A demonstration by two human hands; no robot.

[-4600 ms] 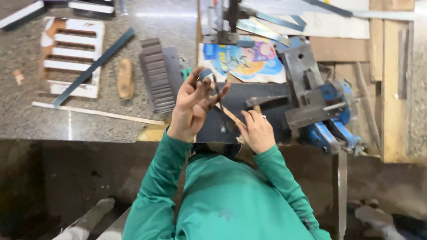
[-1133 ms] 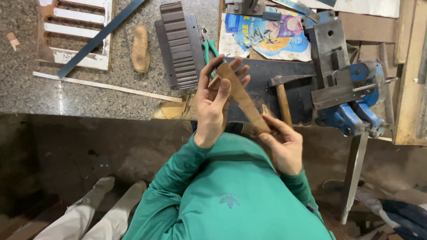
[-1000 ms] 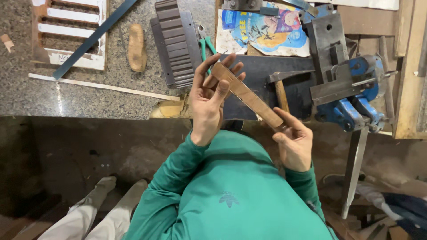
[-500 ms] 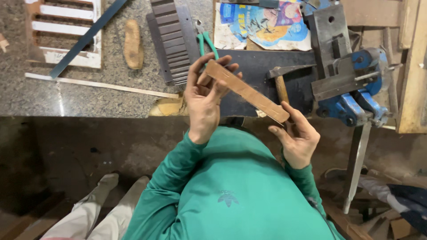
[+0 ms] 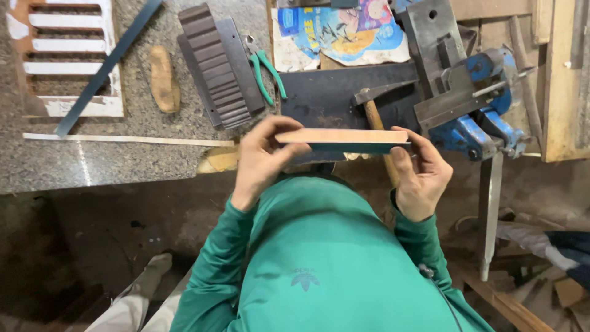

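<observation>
In the upper left of the frame a white slatted frame (image 5: 67,58) lies on the stone table (image 5: 123,166), with a dark ribbed block (image 5: 215,64) and green pliers (image 5: 265,72) further right. In the centre, the left hand (image 5: 261,161) and the right hand (image 5: 418,175) grip the two ends of a flat wooden piece (image 5: 342,139). A moment ago this piece was slanted; now it is level, in front of the chest, so the person seems to be checking its edge. A hammer (image 5: 376,117) lies behind it, and a blue vise (image 5: 482,110) stands at the right.
</observation>
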